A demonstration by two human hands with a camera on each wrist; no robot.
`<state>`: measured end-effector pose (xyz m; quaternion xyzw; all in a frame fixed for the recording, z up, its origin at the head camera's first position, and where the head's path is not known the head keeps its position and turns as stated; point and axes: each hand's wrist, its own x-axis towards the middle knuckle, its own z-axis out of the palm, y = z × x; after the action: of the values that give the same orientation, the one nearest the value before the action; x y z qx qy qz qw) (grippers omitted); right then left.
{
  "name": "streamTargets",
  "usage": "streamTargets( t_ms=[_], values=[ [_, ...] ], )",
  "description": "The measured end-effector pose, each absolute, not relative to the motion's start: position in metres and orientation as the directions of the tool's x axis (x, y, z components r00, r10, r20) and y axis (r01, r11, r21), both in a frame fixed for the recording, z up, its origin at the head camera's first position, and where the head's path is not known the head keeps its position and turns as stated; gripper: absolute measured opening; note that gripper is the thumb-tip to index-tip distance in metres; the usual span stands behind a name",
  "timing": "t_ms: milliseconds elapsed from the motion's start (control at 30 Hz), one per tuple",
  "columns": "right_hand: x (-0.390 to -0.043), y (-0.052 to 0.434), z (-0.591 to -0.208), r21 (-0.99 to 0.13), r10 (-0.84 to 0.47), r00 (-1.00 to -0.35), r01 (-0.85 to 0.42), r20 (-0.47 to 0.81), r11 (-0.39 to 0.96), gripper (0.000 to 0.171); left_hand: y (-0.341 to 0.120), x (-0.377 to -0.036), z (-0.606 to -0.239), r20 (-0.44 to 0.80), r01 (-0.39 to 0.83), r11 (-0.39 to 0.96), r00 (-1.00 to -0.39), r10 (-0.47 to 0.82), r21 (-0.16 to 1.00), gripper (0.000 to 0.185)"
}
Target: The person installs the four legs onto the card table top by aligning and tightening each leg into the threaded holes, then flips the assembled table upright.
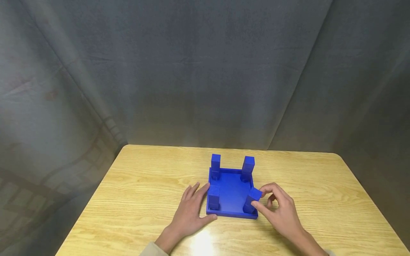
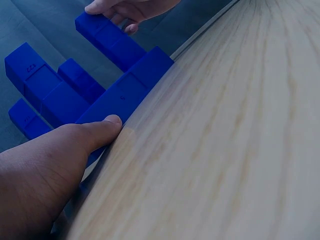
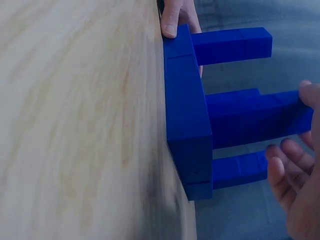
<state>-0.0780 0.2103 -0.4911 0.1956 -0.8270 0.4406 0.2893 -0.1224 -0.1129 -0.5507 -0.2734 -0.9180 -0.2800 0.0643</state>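
Observation:
A blue square tray with raised edges lies on the table, and a square post stands at each corner. My left hand holds the tray's near left corner, its thumb on the front wall and its index finger along the left side. Close to that hand rises the near left post. My right hand pinches the top of the near right post between thumb and fingers. This post's top looks turned against the others. How its foot meets the tray is hard to tell.
The far left post and far right post stand at the back of the tray. Beneath everything is a light wood-grain table. Grey curtains hang behind and beside it.

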Motion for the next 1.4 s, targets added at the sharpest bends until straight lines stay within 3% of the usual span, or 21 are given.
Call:
streamTargets(
  t_ms=[133, 533, 933, 1167, 1300, 1400],
  values=[
    [-0.075, 0.210, -0.492, -0.628, -0.061, -0.775, -0.552, 0.629, 0.549, 0.060, -0.112, -0.122, -0.550, 0.263, 0.534, 0.696, -0.845, 0.466, 0.481, 0.107],
    [-0.075, 0.210, -0.487, -0.611, -0.191, -0.764, -0.617, 0.616, 0.495, 0.055, -0.113, -0.122, -0.550, 0.277, 0.544, 0.690, -0.838, 0.469, 0.478, 0.105],
    [-0.073, 0.199, -0.489, -0.617, -0.016, -0.763, -0.535, 0.646, 0.577, 0.046, -0.113, -0.122, -0.551, 0.296, 0.559, 0.687, -0.829, 0.475, 0.463, 0.105],
    [-0.072, 0.191, -0.487, -0.576, 0.052, -0.716, -0.515, 0.696, 0.635, 0.044, -0.112, -0.122, -0.547, 0.277, 0.544, 0.676, -0.838, 0.470, 0.498, 0.104],
    [-0.068, 0.189, -0.488, -0.604, 0.105, -0.751, -0.431, 0.652, 0.670, 0.051, -0.111, -0.123, -0.546, 0.268, 0.537, 0.681, -0.842, 0.468, 0.498, 0.104],
    [-0.066, 0.191, -0.490, -0.648, 0.112, -0.789, -0.404, 0.604, 0.646, 0.043, -0.111, -0.123, -0.546, 0.266, 0.536, 0.682, -0.843, 0.468, 0.498, 0.104]
  ],
)
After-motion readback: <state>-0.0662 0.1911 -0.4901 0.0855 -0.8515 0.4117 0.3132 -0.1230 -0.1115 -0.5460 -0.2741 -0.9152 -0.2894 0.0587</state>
